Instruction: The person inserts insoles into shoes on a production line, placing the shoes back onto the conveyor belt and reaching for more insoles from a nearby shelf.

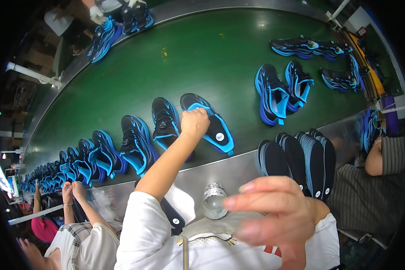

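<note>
My left hand (195, 122) is closed at the opening of a black and blue sneaker (220, 121) on the green belt, its fingers curled over the tongue area and partly hidden. Inside that sneaker's heel shows a black insole (220, 137) with a round white mark. Close to the camera, my right hand (279, 216) hovers over my lap with its fingers apart, slightly blurred and with nothing visible in it. Just left of its fingertips stands a clear glass jar (214, 202). Stacks of black insoles with blue edges (292, 159) lie beyond it on the metal ledge.
A long row of matching sneakers (137, 139) runs left along the belt (202, 58). Another pair (274, 92) stands right, with several more at far right. A loose insole (170, 213) and white sheet (182, 202) lie near my left arm. Co-workers sit on both sides.
</note>
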